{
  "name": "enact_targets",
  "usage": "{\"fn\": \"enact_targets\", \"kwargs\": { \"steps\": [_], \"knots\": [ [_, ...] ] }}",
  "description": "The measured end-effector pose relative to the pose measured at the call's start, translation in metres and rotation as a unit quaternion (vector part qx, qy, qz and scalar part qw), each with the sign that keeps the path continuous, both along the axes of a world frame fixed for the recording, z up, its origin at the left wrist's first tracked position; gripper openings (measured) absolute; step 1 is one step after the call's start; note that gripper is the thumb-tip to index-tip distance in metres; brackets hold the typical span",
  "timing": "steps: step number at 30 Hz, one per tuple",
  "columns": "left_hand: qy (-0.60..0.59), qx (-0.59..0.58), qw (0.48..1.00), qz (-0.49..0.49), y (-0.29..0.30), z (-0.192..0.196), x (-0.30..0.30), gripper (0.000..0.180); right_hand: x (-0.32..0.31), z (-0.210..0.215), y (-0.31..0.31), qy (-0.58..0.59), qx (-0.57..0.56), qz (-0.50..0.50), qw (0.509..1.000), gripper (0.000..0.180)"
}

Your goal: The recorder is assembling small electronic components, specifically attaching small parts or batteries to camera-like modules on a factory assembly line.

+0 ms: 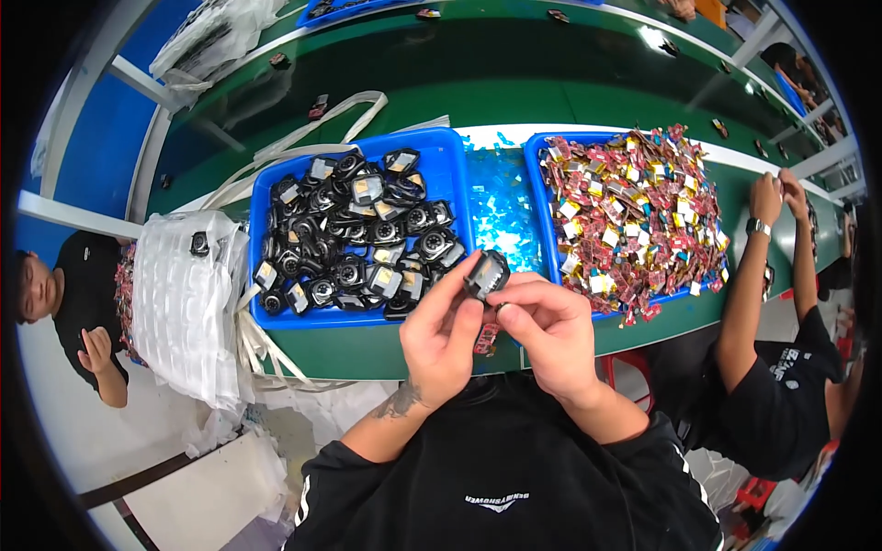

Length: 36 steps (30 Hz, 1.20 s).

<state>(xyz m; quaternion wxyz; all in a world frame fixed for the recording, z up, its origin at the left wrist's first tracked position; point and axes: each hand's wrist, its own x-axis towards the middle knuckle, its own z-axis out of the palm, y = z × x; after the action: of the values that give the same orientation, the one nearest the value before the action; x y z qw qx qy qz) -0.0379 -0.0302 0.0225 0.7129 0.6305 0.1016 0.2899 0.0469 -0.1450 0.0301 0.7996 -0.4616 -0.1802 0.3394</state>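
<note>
A black smartwatch case (487,274) is held up before me, tilted, in the fingers of my left hand (439,347). Thumb and index finger of my right hand (559,344) are pinched together at the lower edge of that case; the small dark bit between them is too small to make out. Just below the fingertips a small red circuit board (486,339) shows between my hands; whether it hangs from the case cannot be seen. Behind my left hand stands a blue tray (462,179) heaped with black watch cases (349,271).
Another blue tray (548,234) overflows with red circuit boards (634,220). Shiny blue film pieces (503,211) lie between the trays. White straps (303,133) and bubble wrap (184,303) are at left. Co-workers sit on both sides; one's forearm (746,275) reaches over the green bench (423,349).
</note>
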Motion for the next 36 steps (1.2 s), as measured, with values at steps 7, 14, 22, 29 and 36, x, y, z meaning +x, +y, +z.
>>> {"fn": "enact_targets", "kwargs": {
  "steps": [7, 14, 22, 29, 36],
  "knots": [
    [-0.016, -0.248, 0.968, -0.040, 0.014, 0.005, 0.010, 0.035, 0.014, 0.016, -0.008, -0.318, -0.149, -0.112, 0.930, 0.021],
    [0.011, -0.188, 0.982, -0.026, 0.005, 0.003, 0.005, 0.036, 0.020, 0.043, 0.014, -0.456, -0.237, -0.064, 0.856, 0.024],
    [-0.002, -0.161, 0.985, -0.066, 0.005, -0.002, 0.003, 0.037, 0.015, 0.038, 0.018, -0.456, -0.242, -0.105, 0.850, 0.013],
    [-0.005, -0.117, 0.991, -0.065, 0.003, -0.002, 0.000, 0.039, 0.017, 0.038, 0.016, -0.388, -0.252, -0.084, 0.882, 0.010],
    [0.042, -0.076, 0.996, -0.027, 0.000, 0.004, -0.003, 0.039, 0.027, 0.048, 0.015, -0.404, -0.278, -0.020, 0.871, 0.011]
  ]
}}
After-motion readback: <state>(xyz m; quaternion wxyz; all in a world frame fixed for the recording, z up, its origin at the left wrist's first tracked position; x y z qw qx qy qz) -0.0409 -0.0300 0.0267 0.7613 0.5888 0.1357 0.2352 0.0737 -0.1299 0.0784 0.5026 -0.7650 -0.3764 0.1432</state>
